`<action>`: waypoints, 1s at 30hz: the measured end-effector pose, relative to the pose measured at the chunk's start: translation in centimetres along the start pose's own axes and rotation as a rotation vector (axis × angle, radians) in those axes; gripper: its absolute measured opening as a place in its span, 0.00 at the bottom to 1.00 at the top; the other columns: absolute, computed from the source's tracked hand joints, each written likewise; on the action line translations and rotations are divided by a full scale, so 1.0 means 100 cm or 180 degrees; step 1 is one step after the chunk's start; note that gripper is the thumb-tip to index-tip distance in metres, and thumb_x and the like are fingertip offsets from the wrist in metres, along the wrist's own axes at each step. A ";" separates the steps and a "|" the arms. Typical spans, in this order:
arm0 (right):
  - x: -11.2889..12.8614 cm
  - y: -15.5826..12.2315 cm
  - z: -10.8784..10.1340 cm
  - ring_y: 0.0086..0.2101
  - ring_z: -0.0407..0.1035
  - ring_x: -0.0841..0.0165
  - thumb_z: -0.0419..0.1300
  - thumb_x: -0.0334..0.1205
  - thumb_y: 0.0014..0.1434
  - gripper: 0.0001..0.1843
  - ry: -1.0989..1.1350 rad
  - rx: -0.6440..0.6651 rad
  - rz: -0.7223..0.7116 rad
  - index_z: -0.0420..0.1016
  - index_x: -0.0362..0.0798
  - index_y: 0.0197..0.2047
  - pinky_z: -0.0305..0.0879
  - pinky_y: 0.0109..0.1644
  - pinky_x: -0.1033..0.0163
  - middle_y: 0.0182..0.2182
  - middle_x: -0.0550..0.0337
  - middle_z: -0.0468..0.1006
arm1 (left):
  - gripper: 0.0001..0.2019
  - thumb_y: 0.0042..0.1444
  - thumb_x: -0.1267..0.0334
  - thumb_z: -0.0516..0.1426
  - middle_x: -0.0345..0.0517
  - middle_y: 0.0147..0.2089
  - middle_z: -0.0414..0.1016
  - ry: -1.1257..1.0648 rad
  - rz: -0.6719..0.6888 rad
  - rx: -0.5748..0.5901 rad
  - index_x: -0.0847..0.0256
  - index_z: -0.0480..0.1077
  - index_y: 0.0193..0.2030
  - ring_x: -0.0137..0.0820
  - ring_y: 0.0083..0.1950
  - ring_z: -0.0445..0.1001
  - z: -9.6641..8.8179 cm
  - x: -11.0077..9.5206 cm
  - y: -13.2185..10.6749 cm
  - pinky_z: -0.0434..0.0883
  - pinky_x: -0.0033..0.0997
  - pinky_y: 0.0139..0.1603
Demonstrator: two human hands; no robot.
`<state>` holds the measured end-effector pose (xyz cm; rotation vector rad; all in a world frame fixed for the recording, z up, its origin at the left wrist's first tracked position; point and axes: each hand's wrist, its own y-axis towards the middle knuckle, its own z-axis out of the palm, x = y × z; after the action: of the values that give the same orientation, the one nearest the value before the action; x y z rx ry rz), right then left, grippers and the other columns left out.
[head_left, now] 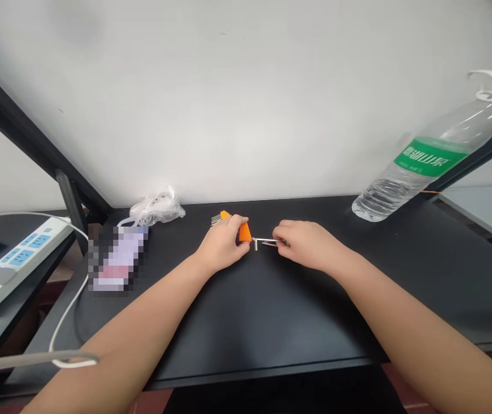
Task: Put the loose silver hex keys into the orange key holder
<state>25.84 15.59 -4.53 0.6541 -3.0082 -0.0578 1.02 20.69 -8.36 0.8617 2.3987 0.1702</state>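
Note:
My left hand [222, 244] is closed around an orange holder [245, 232] just above the black table. A row of thin metal rods [216, 219] sticks out past its far left side, like a hex key set. By the holder's right end a short bent metal end [256, 245] points down toward me. My right hand [300, 241] has its fingers pinched on slim metal rods [269, 243], which look like hex keys and reach left toward the holder. The fingers hide their other ends.
A large water bottle [431, 155] with a green label stands at the back right. At the left lie a blurred-out phone [119, 259], a clear plastic bag [157, 208], a white cable [67, 313] and a power strip [22, 256]. A white wall [246, 103] rises behind the black table [263, 339].

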 end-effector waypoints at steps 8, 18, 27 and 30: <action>-0.006 0.002 -0.008 0.29 0.66 0.69 0.56 0.34 0.62 0.05 0.1112 -0.0180 -0.0203 0.72 0.50 0.35 0.58 0.34 0.63 0.32 0.61 0.77 | 0.26 0.56 0.63 0.62 0.47 0.46 0.79 -0.0004 0.0054 0.0007 0.57 0.64 0.62 0.42 0.49 0.79 0.002 0.002 0.000 0.76 0.45 0.52; -0.006 -0.001 -0.016 0.28 0.71 0.70 0.55 0.35 0.65 0.08 0.1882 -0.0158 -0.0138 0.75 0.49 0.36 0.65 0.36 0.64 0.30 0.62 0.78 | 0.24 0.58 0.62 0.62 0.47 0.46 0.79 0.0071 0.0107 0.0059 0.58 0.65 0.61 0.42 0.49 0.79 0.000 0.000 0.001 0.76 0.45 0.53; -0.006 -0.001 -0.004 0.26 0.76 0.65 0.61 0.46 0.65 0.10 0.3310 0.0110 0.0405 0.78 0.49 0.41 0.74 0.33 0.60 0.25 0.60 0.79 | 0.24 0.57 0.61 0.62 0.47 0.46 0.80 0.0095 0.0145 0.0079 0.57 0.65 0.60 0.42 0.49 0.79 0.001 0.003 0.000 0.76 0.45 0.52; -0.002 0.000 -0.004 0.25 0.76 0.65 0.64 0.48 0.64 0.11 0.3682 0.0183 0.0506 0.78 0.48 0.39 0.74 0.32 0.60 0.24 0.59 0.79 | 0.24 0.58 0.61 0.63 0.47 0.46 0.80 0.0071 0.0158 0.0080 0.57 0.66 0.60 0.42 0.49 0.79 0.001 0.004 0.000 0.77 0.45 0.51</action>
<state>26.07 15.72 -4.17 0.2715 -1.9222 0.3051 0.85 20.93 -8.59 0.9362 2.4060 0.1699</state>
